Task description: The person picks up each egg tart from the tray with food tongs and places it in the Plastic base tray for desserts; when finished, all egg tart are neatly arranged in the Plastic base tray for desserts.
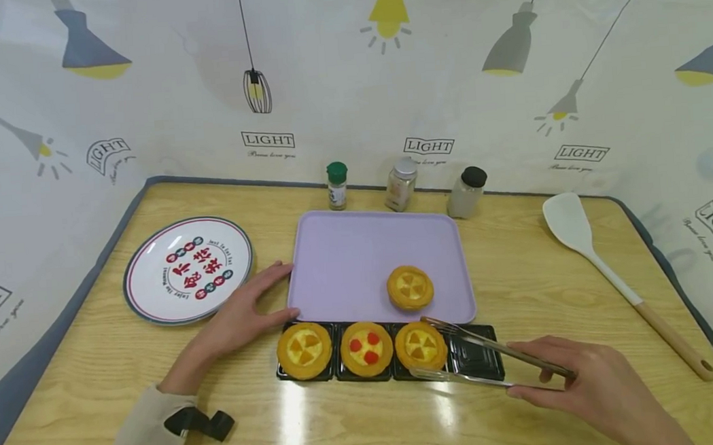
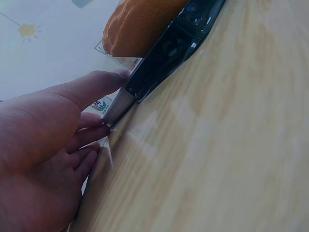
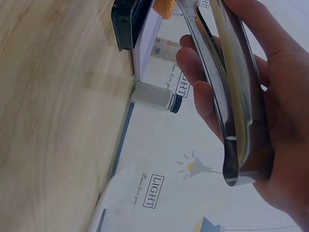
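My right hand (image 1: 593, 385) holds metal tongs (image 1: 527, 357). Their spread tips lie on either side of the rightmost egg tart (image 1: 421, 346) in a black plastic tray (image 1: 478, 358); whether both touch it I cannot tell. Further left in that tray sit a tart with red pieces (image 1: 366, 349) and one with orange pieces (image 1: 304, 350); its right-end compartment holds no tart. Behind it, a lilac tray (image 1: 346, 257) bears another egg tart (image 1: 410, 288) near its front right. My left hand (image 1: 240, 318) touches the lilac tray's left edge, thumb and fingers extended, also in the left wrist view (image 2: 53, 135).
A round plate (image 1: 157, 269) with red lettering lies at the left. Behind the lilac tray stand a green-capped jar (image 1: 337, 186), a silver-capped jar (image 1: 400, 186) and a black-capped jar (image 1: 467, 194). A white spatula (image 1: 604, 262) with a wooden handle lies at the right.
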Demonstrator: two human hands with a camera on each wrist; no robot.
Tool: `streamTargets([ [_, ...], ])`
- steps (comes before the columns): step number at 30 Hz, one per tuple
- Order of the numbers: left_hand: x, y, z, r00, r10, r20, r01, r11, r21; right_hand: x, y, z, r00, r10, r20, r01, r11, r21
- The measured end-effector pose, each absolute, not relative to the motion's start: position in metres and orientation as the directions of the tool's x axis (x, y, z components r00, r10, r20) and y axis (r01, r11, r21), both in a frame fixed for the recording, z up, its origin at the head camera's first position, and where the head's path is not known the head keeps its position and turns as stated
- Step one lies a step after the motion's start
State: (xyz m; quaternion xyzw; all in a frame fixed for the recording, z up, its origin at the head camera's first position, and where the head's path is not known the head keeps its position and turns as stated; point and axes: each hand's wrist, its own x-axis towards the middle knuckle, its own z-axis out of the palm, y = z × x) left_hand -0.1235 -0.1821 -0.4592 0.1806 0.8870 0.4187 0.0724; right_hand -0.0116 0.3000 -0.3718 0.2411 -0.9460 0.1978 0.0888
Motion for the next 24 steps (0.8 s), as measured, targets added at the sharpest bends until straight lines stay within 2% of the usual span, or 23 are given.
streamTargets([
  [9, -0.126, -0.181, -0.457, -0.924, 0.382, 0.031, 0.265, 0.578, 0.771, -0.014, 0.300, -0.371, -0.869, -0.419, 0.264, -0.489, 0.811, -0.321],
  [18, -0.126, -0.181, -0.458, -0.925, 0.378, 0.036, 0.269, 0.586, 0.764, -0.014, 0.303, -0.363, -0.882, -0.386, 0.271, -0.466, 0.799, -0.380],
  [24, -0.124, -0.181, -0.458, -0.927, 0.373, 0.029, 0.263, 0.594, 0.761, -0.021, 0.300, -0.354, -0.889, -0.365, 0.278, -0.449, 0.814, -0.368],
])
